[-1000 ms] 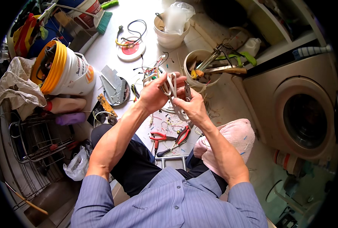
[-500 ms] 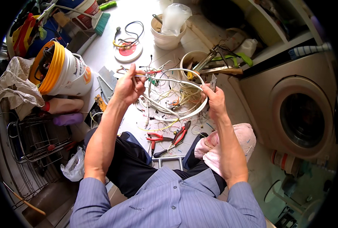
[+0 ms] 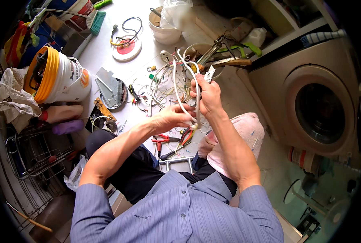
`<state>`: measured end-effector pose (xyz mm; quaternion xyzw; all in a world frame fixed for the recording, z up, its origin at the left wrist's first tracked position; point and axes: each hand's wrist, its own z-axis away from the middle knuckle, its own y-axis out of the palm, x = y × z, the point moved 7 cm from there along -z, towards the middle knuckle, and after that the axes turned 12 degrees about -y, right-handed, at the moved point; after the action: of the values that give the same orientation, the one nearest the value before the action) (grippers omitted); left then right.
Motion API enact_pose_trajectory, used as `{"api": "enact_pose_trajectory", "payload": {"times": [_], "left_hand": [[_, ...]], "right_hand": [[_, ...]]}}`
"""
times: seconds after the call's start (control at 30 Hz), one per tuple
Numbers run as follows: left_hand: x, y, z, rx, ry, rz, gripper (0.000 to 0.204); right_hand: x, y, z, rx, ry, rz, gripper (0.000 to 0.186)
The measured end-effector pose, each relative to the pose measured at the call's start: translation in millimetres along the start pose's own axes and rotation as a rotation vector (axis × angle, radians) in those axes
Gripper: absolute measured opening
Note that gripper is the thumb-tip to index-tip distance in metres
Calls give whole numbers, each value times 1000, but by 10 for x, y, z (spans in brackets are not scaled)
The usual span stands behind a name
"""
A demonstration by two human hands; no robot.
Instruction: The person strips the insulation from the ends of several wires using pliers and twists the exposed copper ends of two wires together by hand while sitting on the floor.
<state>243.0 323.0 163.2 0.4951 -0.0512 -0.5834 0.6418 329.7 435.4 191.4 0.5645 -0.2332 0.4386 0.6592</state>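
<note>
A white cable (image 3: 175, 81) hangs in a long narrow loop between my hands above the floor. My right hand (image 3: 207, 97) is closed round one side of it. A small flat grey-white piece (image 3: 209, 74) sticks up from that hand; its kind I cannot make out. Lower down, the slightly blurred fingers of my left hand (image 3: 173, 117) close on the cable near its end. Behind the loop lies a tangle of thin wires (image 3: 160, 91). Below my left hand are red-handled pliers (image 3: 163, 140), with a second pair of pliers (image 3: 186, 137) beside them, partly covered.
A pink towel (image 3: 247, 131) drapes over my right knee. At left stand a white and orange bucket (image 3: 73, 81) and a wire rack (image 3: 30, 158). A white bucket (image 3: 164, 34) is ahead, and a front-loading washing machine (image 3: 286, 77) is at right.
My left hand has come down and right, toward my right hand. The cable has gone from a wide round coil to a narrow upright loop. My right hand has shifted slightly left.
</note>
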Motion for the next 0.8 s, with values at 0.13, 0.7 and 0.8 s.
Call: {"api": "enact_pose_trajectory", "payload": {"times": [0.13, 0.7, 0.8], "left_hand": [[135, -18, -39, -106, -13, -136, 40], [-676, -390, 435, -133, 383, 363, 19], [-679, -403, 393, -103, 397, 389, 19]], "right_hand": [[-76, 0, 11, 10, -42, 107, 20], [70, 289, 413, 695, 234, 621, 22], [2, 286, 408, 618, 201, 472, 20]]}}
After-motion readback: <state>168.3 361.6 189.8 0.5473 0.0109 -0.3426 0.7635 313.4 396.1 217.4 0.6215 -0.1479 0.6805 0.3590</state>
